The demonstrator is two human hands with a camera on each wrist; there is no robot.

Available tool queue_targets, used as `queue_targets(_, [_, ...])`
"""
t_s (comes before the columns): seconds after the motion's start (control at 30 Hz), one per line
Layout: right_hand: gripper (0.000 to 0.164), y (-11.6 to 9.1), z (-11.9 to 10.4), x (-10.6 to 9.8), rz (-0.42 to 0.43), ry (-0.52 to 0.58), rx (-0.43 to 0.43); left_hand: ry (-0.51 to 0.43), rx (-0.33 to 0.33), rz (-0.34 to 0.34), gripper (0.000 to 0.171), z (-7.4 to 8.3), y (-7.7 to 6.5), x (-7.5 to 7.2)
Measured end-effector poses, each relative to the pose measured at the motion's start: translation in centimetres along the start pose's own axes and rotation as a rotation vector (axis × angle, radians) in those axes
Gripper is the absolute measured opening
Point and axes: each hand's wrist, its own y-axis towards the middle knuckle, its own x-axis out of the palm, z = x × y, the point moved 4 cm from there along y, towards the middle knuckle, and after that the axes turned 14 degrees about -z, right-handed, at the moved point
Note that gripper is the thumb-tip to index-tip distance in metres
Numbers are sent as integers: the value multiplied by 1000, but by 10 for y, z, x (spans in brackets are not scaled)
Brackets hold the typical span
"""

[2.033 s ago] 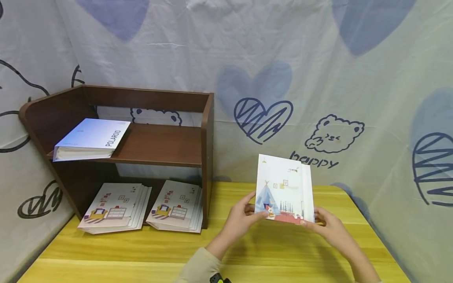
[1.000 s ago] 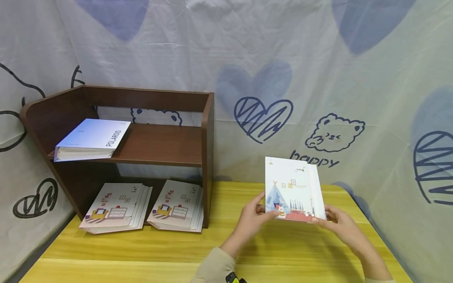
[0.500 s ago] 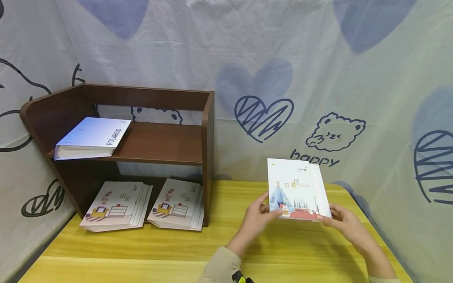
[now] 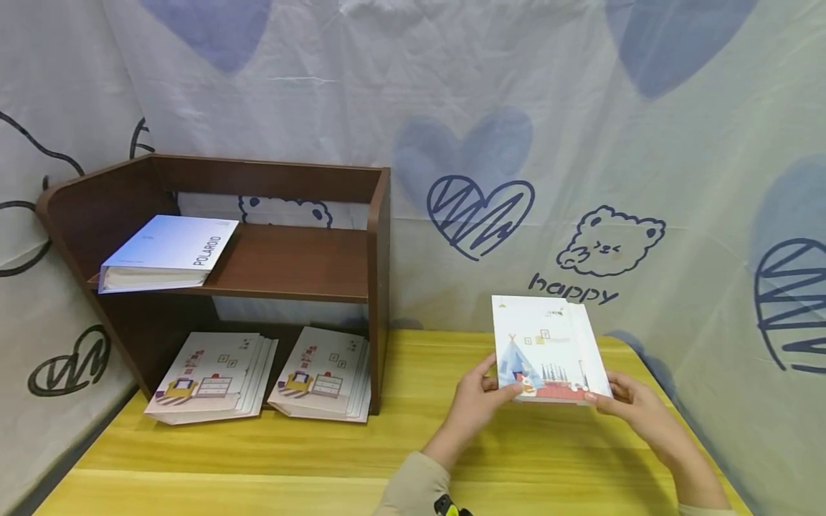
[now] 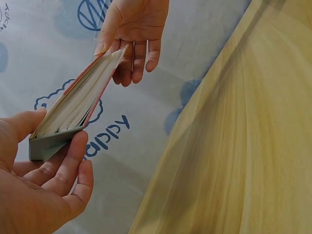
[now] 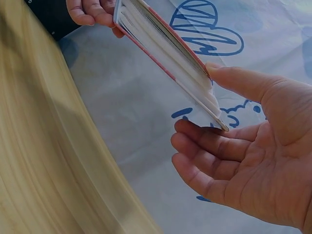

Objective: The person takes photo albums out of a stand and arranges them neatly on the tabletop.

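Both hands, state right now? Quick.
Left hand: holding the tent-cover album at its left side, thumb on the front.
Right hand: holding the same album at its right side, thumb near the lower corner.

Your left hand (image 4: 473, 403) and your right hand (image 4: 635, 410) are raised in front of you at nearly equal height, well apart, both in a pinching grip. Your left forearm, in a beige fabric sleeve (image 4: 416, 487), slants up and rightward; your bare right forearm (image 4: 697, 473) slants up and leftward. In the head view, your thumbs point toward each other. Seen from the wrists, your left fingers (image 5: 63, 173) curl beneath the thumb, and your right fingers (image 6: 204, 168) bend gently, opposite an outstretched thumb.
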Motion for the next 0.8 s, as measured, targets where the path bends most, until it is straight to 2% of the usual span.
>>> queue_targets(0.3, [55,0,5,-6,0,-9,-41,-25,-21,9,64,-6,4,7])
queue_targets(0.5, [57,-2,10,-10,-13,17,-14,-21,-32,15,62,-9,8,13])
queue_targets(0.8, [58,-3,12,-15,-7,26,-27,9,-44,24,64,-13,10,18])
